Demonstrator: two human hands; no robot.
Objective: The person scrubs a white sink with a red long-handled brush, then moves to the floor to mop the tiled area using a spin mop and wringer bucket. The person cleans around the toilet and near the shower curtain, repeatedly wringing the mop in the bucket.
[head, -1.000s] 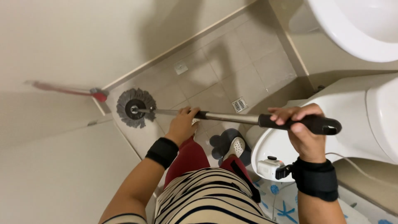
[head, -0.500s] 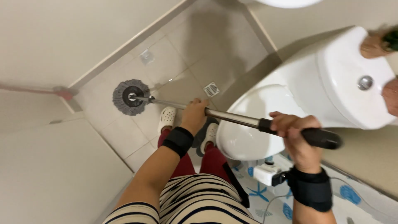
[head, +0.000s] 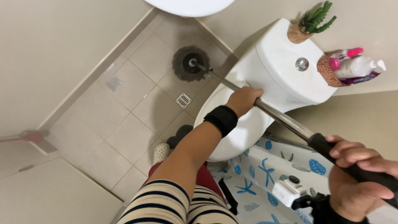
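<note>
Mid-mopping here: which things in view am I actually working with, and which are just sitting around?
In use:
left hand, on the mop pole
right hand, on the black grip
mop head, on the floor tiles

Lying about:
toilet
plant
bottle basket
floor drain
shower curtain

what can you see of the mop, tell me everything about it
The mop has a round head of dark grey strands lying flat on the beige floor tiles close to the base of the white toilet. A shiny metal pole slants from the head's centre up across the toilet and ends in a black grip. The left hand is wrapped around the metal part; the right hand is wrapped around the black grip.
</note>
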